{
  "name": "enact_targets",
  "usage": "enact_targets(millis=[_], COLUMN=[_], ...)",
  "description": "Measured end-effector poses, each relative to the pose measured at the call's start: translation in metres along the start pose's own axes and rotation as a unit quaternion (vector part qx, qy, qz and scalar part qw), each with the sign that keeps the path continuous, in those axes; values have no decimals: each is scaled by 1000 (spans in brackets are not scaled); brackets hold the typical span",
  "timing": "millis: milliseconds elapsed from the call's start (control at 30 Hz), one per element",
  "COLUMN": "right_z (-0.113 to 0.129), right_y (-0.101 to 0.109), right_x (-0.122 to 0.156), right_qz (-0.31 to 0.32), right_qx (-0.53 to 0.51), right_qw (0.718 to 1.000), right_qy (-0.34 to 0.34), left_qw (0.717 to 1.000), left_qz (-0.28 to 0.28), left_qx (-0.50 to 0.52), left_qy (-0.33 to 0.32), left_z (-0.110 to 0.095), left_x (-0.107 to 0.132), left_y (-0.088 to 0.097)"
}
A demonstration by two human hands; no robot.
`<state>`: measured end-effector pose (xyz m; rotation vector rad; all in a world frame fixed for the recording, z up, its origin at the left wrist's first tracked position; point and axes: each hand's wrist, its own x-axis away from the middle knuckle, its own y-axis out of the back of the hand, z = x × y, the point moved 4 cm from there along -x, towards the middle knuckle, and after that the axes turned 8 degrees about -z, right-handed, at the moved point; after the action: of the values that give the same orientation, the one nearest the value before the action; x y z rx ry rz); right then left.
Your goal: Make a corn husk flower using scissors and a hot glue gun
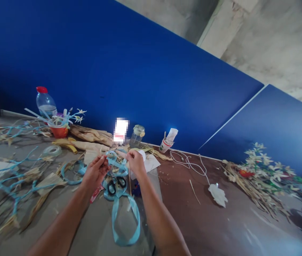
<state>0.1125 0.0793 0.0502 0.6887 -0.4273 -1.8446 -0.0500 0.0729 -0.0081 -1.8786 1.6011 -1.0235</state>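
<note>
My left hand (pixel 97 170) is closed in a pinch above the cluttered work surface; what its fingertips hold is too small to make out. To its right, my right hand (pixel 135 161) pinches the end of a thin pale strip (pixel 120 153) that points toward the left hand. Light blue ribbon (pixel 125 239) lies in loops under and in front of both hands. Black-handled scissors (pixel 111 187) rest on the ribbon between my forearms. Beside my left wrist lies a red and white item (pixel 96 193), partly hidden by the arm.
Blue-wrapped stems (pixel 16 195) with dried husks spread at left, near a tape roll (pixel 52 150). Behind stand a red cup (pixel 59 131), a bottle (pixel 46 103), a jar (pixel 137 136) and a paper cup (pixel 166 145). White flowers (pixel 260 160) and a white cable (pixel 191 163) lie right. A blue partition (pixel 140 71) rises behind.
</note>
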Motion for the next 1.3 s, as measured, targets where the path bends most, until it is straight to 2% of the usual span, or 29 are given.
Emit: enact_targets(millis=[33, 100, 167, 233, 367, 533, 633, 700, 833, 967, 1167, 1300], right_z=[-4, -12, -17, -17, -6, 1, -1, -5, -15, -21, -22, -26], right_y=[1, -2, -8, -13, -16, -19, -18, -17, -18, -17, -23, -21], right_x=[4, 16, 28, 40, 59, 71, 71, 69, 62, 59, 62, 59], right_qz=[-6, -8, -18, -43, -81, -72, -83, -75, -27, -31, -2, -20], right_qx=[-101, -261, -322, -309, -204, -134, -102, -120, -216, -264, -331, -357], right_qw=[994, 961, 939, 944, 975, 988, 990, 989, 975, 963, 938, 926], right_qy=[-31, -93, -117, -103, -37, 14, 40, 32, -31, -50, -99, -118], left_qw=[1000, 1000, 999, 998, 996, 991, 985, 983, 979, 981, 984, 985], left_qz=[4, 6, 12, 22, 57, 61, 59, 65, 88, 81, 85, 45], left_qx=[0, -8, -23, -38, -66, -120, -160, -172, -181, -176, -147, -159], left_qy=[9, 24, 36, 42, 24, -8, -2, 12, 23, 23, 53, 48], left_z=[2, 5, 9, 13, 20, 22, 22, 23, 25, 26, 27, 23], left_x=[2, 5, 9, 12, 15, 14, 15, 16, 16, 14, 14, 13], left_y=[-1, -5, -9, -13, -18, -18, -18, -18, -18, -14, -13, -11])
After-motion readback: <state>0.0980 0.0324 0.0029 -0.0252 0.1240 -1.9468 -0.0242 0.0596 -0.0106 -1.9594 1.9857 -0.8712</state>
